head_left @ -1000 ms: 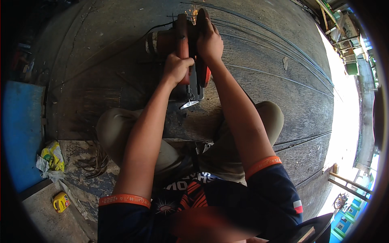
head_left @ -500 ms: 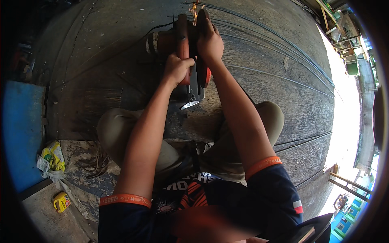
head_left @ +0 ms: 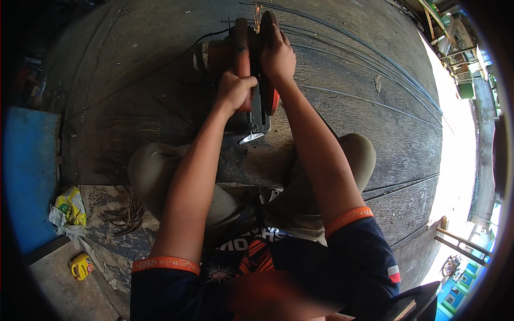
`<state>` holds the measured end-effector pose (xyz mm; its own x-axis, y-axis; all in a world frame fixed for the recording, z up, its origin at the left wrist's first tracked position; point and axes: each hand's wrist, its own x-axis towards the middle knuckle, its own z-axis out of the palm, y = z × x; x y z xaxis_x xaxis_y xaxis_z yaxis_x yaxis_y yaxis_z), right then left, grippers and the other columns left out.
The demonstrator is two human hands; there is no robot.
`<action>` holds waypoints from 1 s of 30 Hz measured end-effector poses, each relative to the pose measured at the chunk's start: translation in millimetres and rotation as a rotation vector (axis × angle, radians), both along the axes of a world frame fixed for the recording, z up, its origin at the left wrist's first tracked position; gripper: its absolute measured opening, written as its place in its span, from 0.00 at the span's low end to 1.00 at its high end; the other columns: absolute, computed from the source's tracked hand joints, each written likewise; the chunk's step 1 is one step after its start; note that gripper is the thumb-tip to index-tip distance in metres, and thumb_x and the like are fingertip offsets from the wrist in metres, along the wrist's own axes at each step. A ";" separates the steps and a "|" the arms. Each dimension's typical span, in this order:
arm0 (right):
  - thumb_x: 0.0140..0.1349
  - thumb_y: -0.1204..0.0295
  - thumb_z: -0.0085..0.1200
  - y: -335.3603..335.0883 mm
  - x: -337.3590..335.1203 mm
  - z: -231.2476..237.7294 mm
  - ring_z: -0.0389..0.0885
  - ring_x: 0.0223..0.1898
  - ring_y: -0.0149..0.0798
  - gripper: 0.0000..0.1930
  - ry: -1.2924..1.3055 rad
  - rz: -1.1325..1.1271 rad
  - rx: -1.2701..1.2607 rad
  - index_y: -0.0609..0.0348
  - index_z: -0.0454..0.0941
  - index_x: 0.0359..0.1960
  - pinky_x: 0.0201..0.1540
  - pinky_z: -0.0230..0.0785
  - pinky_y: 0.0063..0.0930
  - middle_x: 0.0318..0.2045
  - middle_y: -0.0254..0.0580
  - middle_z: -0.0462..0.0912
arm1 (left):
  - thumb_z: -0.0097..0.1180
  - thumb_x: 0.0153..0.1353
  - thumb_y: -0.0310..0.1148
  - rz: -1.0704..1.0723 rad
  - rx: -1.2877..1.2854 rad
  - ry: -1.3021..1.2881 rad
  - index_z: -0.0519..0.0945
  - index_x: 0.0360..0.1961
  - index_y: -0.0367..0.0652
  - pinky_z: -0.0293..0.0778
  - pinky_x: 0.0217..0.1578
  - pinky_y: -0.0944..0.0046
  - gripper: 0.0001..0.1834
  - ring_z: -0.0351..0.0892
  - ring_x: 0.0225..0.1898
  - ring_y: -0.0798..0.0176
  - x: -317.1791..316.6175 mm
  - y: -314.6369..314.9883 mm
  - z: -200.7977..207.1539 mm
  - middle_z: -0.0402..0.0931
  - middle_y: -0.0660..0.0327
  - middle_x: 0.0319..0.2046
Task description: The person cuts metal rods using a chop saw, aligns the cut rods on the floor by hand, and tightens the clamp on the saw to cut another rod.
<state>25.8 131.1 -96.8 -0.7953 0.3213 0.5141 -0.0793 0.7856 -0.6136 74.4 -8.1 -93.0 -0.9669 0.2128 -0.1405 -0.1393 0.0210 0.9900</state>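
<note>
In front of me is a dark and red motor-driven cutting or grinding machine [head_left: 218,56], with sparks [head_left: 258,15] flying from its far end. My left hand [head_left: 234,90] is closed on its long red-orange bar [head_left: 242,61], thumb across the top. My right hand [head_left: 278,58] is closed against the narrow disc-shaped guard [head_left: 269,24] at the machine's right, fingers reaching toward its far end. What lies under that palm is hidden. A slotted grey metal plate [head_left: 261,115] and a bright metal piece [head_left: 250,139] show at the near end.
Several long thin metal rods [head_left: 364,56] lie on the worn board floor [head_left: 321,123] to the right. A blue panel [head_left: 32,171], a yellow-green bag [head_left: 69,206] and a yellow container [head_left: 81,267] are on the left. My bent knees [head_left: 357,158] flank the machine's near end.
The sparks at the machine's far end are fewer and thinner now. Both hands have kept nearly the same place and hold.
</note>
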 end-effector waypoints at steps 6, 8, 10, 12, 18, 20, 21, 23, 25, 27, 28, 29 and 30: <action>0.57 0.70 0.49 0.5 1.4 0.5 0.81 0.43 0.62 0.25 -0.009 -0.003 -0.002 0.53 0.69 0.60 0.41 0.77 0.48 0.53 0.62 0.75 | 0.55 0.48 0.24 -0.008 -0.010 -0.001 0.74 0.29 0.35 0.71 0.18 0.63 0.06 0.75 0.16 0.64 -0.3 0.2 -0.4 0.72 0.61 0.18; 0.60 0.67 0.48 -0.8 1.0 0.6 0.81 0.44 0.62 0.24 -0.016 -0.014 -0.025 0.51 0.70 0.60 0.43 0.76 0.48 0.54 0.57 0.76 | 0.55 0.48 0.24 -0.002 -0.015 -0.014 0.74 0.29 0.35 0.71 0.18 0.63 0.06 0.75 0.16 0.64 -1.1 -0.3 -1.6 0.72 0.61 0.18; 0.62 0.64 0.47 -1.0 0.9 0.2 0.80 0.45 0.61 0.22 -0.024 -0.026 -0.048 0.48 0.70 0.60 0.45 0.75 0.49 0.54 0.51 0.76 | 0.55 0.49 0.24 -0.003 -0.004 -0.012 0.74 0.29 0.35 0.71 0.18 0.63 0.06 0.75 0.16 0.64 -0.8 0.3 -1.8 0.72 0.61 0.18; 0.63 0.64 0.47 -0.9 0.5 -0.4 0.80 0.45 0.61 0.22 -0.028 -0.039 -0.039 0.49 0.70 0.59 0.44 0.75 0.49 0.54 0.51 0.77 | 0.55 0.49 0.24 -0.004 0.007 -0.009 0.74 0.29 0.35 0.71 0.17 0.63 0.06 0.75 0.16 0.64 -0.6 0.3 -1.8 0.72 0.61 0.18; 0.63 0.64 0.47 -1.1 -0.5 -1.7 0.80 0.45 0.61 0.21 -0.015 -0.031 -0.053 0.49 0.71 0.59 0.45 0.75 0.49 0.54 0.51 0.77 | 0.54 0.50 0.23 -0.012 0.009 0.010 0.74 0.29 0.35 0.70 0.15 0.62 0.05 0.75 0.15 0.64 -0.5 0.1 -2.8 0.72 0.61 0.18; 0.60 0.67 0.48 0.3 -0.1 -1.8 0.81 0.44 0.61 0.24 -0.010 -0.024 -0.025 0.50 0.69 0.60 0.43 0.76 0.48 0.55 0.55 0.75 | 0.54 0.50 0.24 -0.014 0.013 0.011 0.74 0.29 0.35 0.70 0.13 0.62 0.05 0.74 0.14 0.63 -0.2 0.6 -2.5 0.72 0.60 0.17; 0.57 0.70 0.49 1.0 0.2 -1.6 0.82 0.42 0.61 0.27 -0.005 -0.017 0.004 0.51 0.68 0.61 0.41 0.77 0.48 0.56 0.59 0.74 | 0.54 0.50 0.24 -0.015 0.012 0.011 0.74 0.29 0.35 0.70 0.13 0.62 0.05 0.74 0.14 0.63 -0.5 0.6 -2.8 0.72 0.60 0.17; 0.57 0.70 0.49 0.7 0.3 -1.7 0.81 0.42 0.61 0.27 -0.017 -0.020 -0.005 0.51 0.68 0.62 0.42 0.77 0.48 0.56 0.58 0.73 | 0.53 0.50 0.24 -0.017 0.028 -0.014 0.74 0.28 0.35 0.70 0.12 0.62 0.04 0.74 0.13 0.62 -1.2 0.5 -3.5 0.72 0.59 0.16; 0.57 0.70 0.49 0.1 0.4 -2.0 0.81 0.43 0.61 0.27 -0.029 -0.021 -0.013 0.51 0.68 0.62 0.42 0.77 0.48 0.57 0.57 0.73 | 0.54 0.50 0.24 -0.019 0.031 -0.012 0.74 0.28 0.34 0.69 0.11 0.61 0.04 0.74 0.12 0.62 -0.8 0.5 -3.7 0.72 0.59 0.15; 0.57 0.70 0.48 -0.1 0.6 -1.6 0.81 0.43 0.61 0.28 -0.031 -0.022 -0.008 0.50 0.67 0.62 0.42 0.76 0.48 0.56 0.57 0.73 | 0.54 0.50 0.24 -0.020 0.035 -0.010 0.73 0.27 0.34 0.69 0.11 0.61 0.04 0.74 0.12 0.62 -0.7 0.4 -4.0 0.71 0.59 0.15; 0.57 0.70 0.48 -0.1 0.6 -1.0 0.81 0.43 0.61 0.28 -0.031 -0.021 -0.008 0.50 0.67 0.62 0.42 0.76 0.48 0.56 0.57 0.73 | 0.54 0.50 0.24 -0.021 0.031 -0.005 0.73 0.27 0.34 0.69 0.11 0.61 0.04 0.74 0.11 0.62 -0.9 0.3 -4.0 0.71 0.59 0.15; 0.57 0.70 0.48 0.0 0.6 -0.3 0.81 0.43 0.61 0.27 -0.038 -0.018 -0.007 0.50 0.67 0.62 0.42 0.77 0.48 0.57 0.57 0.73 | 0.54 0.50 0.24 -0.022 0.027 0.001 0.73 0.27 0.34 0.69 0.11 0.61 0.04 0.73 0.11 0.62 -1.0 0.1 -4.0 0.71 0.59 0.15; 0.57 0.70 0.48 0.6 0.2 -1.0 0.81 0.43 0.61 0.27 -0.045 -0.015 -0.005 0.50 0.67 0.62 0.42 0.77 0.48 0.57 0.58 0.73 | 0.54 0.50 0.24 -0.022 0.027 0.000 0.73 0.27 0.34 0.69 0.11 0.61 0.04 0.73 0.11 0.62 -1.0 0.1 -3.8 0.71 0.59 0.15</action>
<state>26.0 131.8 -97.8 -0.8125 0.3361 0.4763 -0.0398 0.7832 -0.6205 73.3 -7.9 -96.9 -0.9621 0.2376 -0.1340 -0.1386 -0.0029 0.9903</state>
